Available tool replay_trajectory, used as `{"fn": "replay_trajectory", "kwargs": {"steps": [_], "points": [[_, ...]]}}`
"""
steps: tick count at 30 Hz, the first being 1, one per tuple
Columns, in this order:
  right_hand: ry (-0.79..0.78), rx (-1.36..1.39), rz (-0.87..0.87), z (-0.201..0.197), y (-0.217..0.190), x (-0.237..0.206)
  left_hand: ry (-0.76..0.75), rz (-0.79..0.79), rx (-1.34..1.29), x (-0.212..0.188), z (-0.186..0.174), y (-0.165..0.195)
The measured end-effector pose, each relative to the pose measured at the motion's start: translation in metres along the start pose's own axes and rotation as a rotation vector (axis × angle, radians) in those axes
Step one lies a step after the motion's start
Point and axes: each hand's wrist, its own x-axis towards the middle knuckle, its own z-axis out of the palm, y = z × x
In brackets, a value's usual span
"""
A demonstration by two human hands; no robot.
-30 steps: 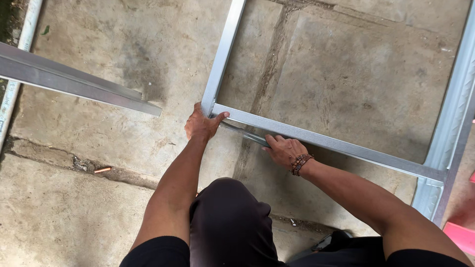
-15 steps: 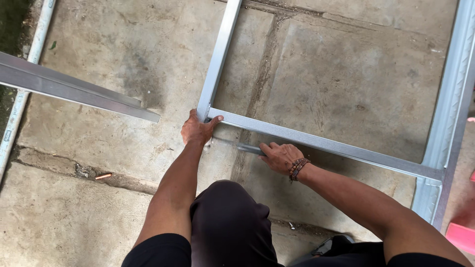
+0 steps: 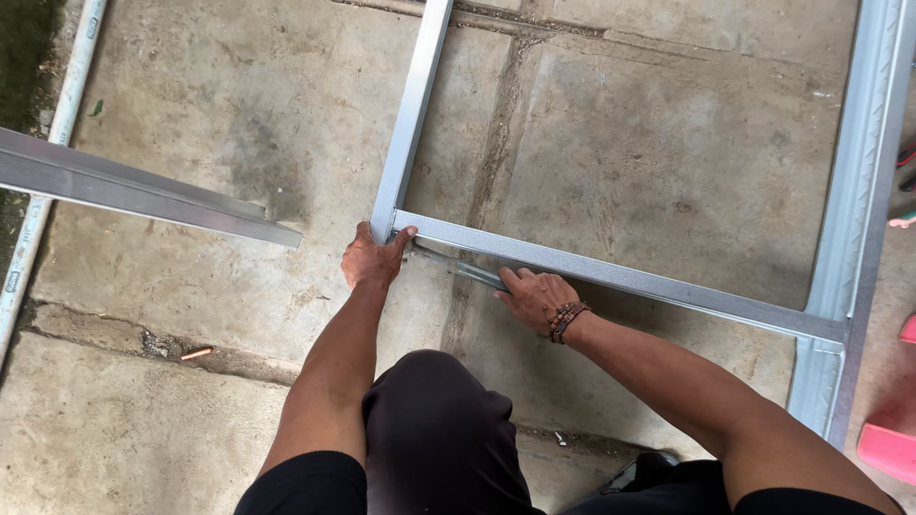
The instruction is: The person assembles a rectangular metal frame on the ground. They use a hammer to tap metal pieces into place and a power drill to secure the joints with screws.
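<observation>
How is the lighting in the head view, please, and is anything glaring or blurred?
Head view: soft, even daylight, faint shadows; mild sheen on the metal frame and the loose channel; left hand and right hand are sharp, no noticeable blur.

No packages, signs or screens show; only small, unreadable dark print on the white pipe (image 3: 11, 282) at the left edge.

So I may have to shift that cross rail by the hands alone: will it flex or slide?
The cross rail looks like thin folded sheet metal, so probably light for its length. Long and slim, it may sag or twist if lifted at one end. Its smooth finish could slide on the concrete; the left hand steadies its corner, the right hand beside it.
</observation>
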Motion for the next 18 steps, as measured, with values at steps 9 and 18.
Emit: {"fn": "replay_trajectory", "kwargs": {"steps": [9, 18], "points": [[-0.135, -0.083, -0.152, -0.034, 0.033, -0.028, 0.020, 0.005, 0.040, -0.004, 0.001, 0.003], [-0.475, -0.308, 0.225, -0.118, 0.127, -0.234, 0.322, 0.558, 0.318, -0.039, 0.019, 0.034]]}}
